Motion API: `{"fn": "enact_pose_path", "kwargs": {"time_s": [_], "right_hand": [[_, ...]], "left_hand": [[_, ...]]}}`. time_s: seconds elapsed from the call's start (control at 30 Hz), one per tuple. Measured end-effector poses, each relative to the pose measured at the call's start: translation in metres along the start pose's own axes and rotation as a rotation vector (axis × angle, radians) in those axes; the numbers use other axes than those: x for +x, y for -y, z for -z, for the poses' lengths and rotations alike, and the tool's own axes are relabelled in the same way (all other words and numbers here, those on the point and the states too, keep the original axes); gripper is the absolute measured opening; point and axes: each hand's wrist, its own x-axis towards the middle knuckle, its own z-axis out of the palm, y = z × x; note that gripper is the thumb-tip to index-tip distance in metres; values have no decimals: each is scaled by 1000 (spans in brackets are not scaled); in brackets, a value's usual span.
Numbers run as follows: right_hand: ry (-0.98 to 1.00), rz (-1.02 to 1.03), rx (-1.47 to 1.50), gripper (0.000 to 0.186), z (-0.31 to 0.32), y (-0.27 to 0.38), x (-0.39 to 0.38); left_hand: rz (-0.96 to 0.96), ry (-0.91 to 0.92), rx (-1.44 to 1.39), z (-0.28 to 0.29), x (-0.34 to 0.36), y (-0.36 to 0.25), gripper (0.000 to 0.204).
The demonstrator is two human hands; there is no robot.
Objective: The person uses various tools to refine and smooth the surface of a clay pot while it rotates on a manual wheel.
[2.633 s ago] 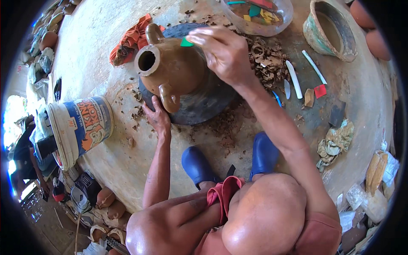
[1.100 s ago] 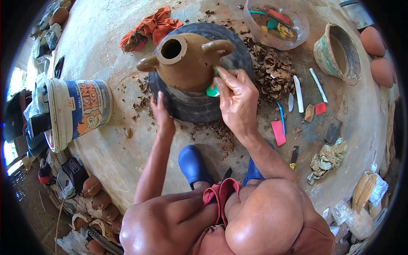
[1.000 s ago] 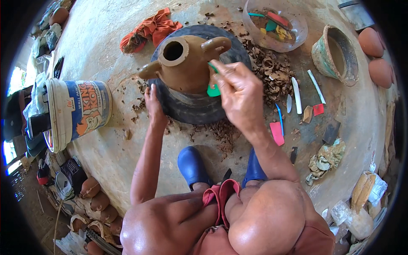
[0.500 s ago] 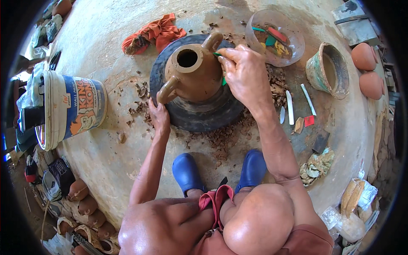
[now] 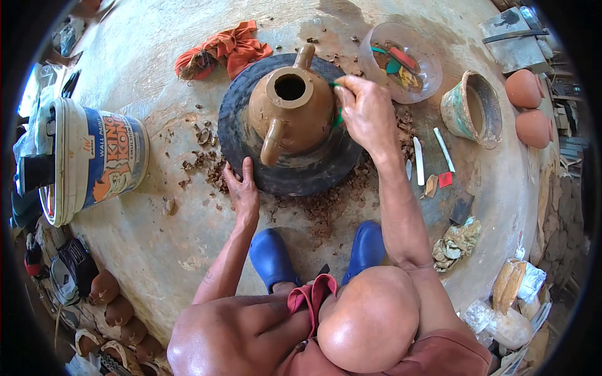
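Note:
A wet brown clay pot [image 5: 260, 103] with a round neck opening and two handles stands upright on a dark round turntable [image 5: 235, 147]. My right hand [image 5: 369, 111] pinches a thin green scraper [image 5: 339, 116] against the pot's right side; most of the scraper is hidden by my fingers. At the turntable's near left edge rests my left hand [image 5: 243, 188], its thumb and fingers apart on the rim. One handle points toward me, the other away.
Clay shavings [image 5: 320, 210] litter the floor around the turntable. A clear bowl [image 5: 433, 66] of coloured scrapers, a crusted bucket [image 5: 456, 116] and white sticks [image 5: 419, 160] lie to the right. An orange cloth [image 5: 235, 47] is behind; a paint bucket [image 5: 75, 163] stands left.
The pot has turned counterclockwise on the turntable, its near handle swinging right and toward me. My left hand has slid along the rim toward me. The scraper stays at the pot's right side.

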Motion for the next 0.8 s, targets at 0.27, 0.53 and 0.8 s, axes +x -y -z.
{"fn": "enact_pose_path", "kwargs": {"time_s": [0.27, 0.53, 0.8], "right_hand": [[-93, 58, 255, 19, 9, 41, 7], [10, 34, -29, 19, 4, 12, -6], [-148, 111, 404, 19, 7, 45, -4]], "left_hand": [[154, 47, -78, 0, -27, -5, 82], [180, 82, -27, 0, -37, -7, 92], [155, 44, -10, 1, -35, 4, 92]]}}
